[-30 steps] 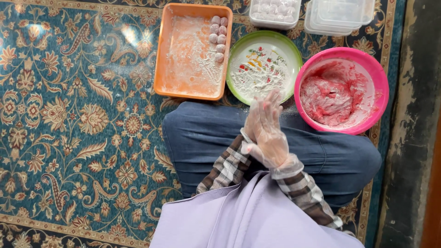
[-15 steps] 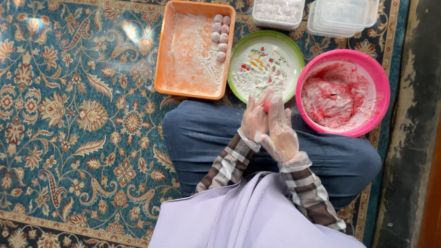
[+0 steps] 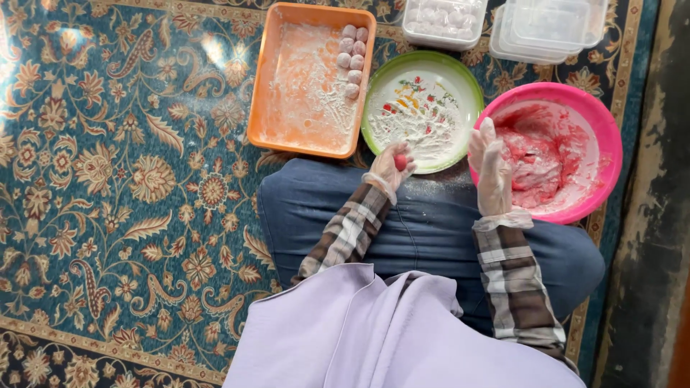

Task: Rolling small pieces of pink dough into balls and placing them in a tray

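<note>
My left hand (image 3: pixel 389 167), in a thin clear glove, holds a small red ball (image 3: pixel 400 162) of dough at the near edge of the green plate (image 3: pixel 471 80), which is dusted with white flour. My right hand (image 3: pixel 490 167), also gloved, is raised with fingers apart and holds nothing, at the left rim of the pink bowl (image 3: pixel 604 129) of red dough (image 3: pixel 539 162). The orange tray (image 3: pixel 269 93) is floured and has several floured balls (image 3: pixel 352 54) in its far right corner.
Clear plastic containers (image 3: pixel 443 18) and a stack of lids or boxes (image 3: pixel 550 29) stand beyond the plate and bowl. Everything rests on a patterned blue carpet (image 3: pixel 129 179). My knees in blue jeans (image 3: pixel 431 223) lie just under the hands. Dark bare floor (image 3: pixel 654 215) runs along the right.
My hands, pressed together over my lap a second ago, have parted. The left now holds the red ball by the green plate; the right has lifted toward the pink bowl.
</note>
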